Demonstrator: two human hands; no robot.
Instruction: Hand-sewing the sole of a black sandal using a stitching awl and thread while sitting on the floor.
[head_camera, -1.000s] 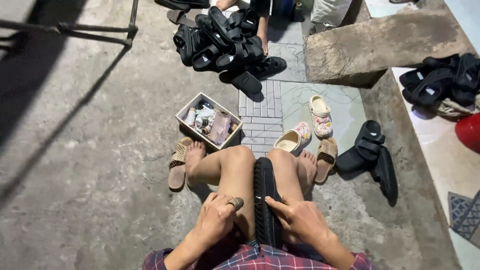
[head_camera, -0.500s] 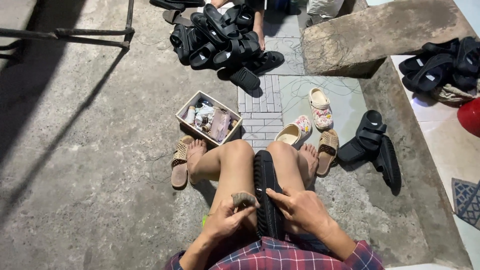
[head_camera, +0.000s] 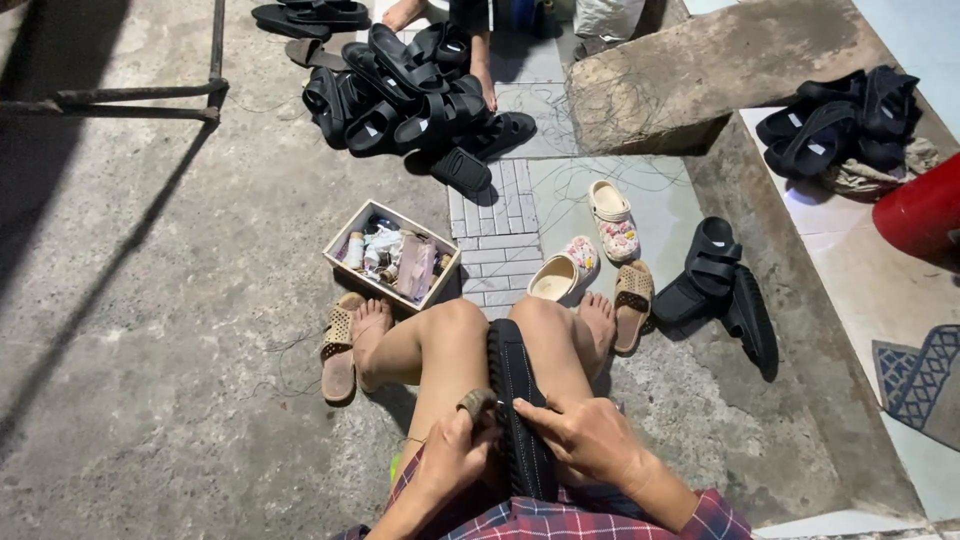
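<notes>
Since a second ago my left hand has slid up the sole and closed tighter, and my right hand has crept inward along the edge. Left fingers are curled shut round a small brownish tool, whose rounded head shows above my knuckles; I take it for an awl handle, though the view is too coarse to be sure. Right fingers lie narrow and flat, the forefinger pointing at the stitched rim, thumb pinching the sole from the side. It stands on edge, clamped between my thighs, its toe reaching up to my knees.

To do this step well I judge I should keep the knees squeezing so the sole cannot twist, keep my right fingertips just beside the spot being pierced and never in line with the point, and push straight through the groove.

Counting outward: one sole in hand; one tan sandal by my left foot and one by my right; one open box of bits; two pale clogs on the tiles; two black sandals to the right. One heap of black sandals lies ahead, too tangled to count, and another pile on the ledge. One red tub. Someone else's bare foot rests by the heap.
</notes>
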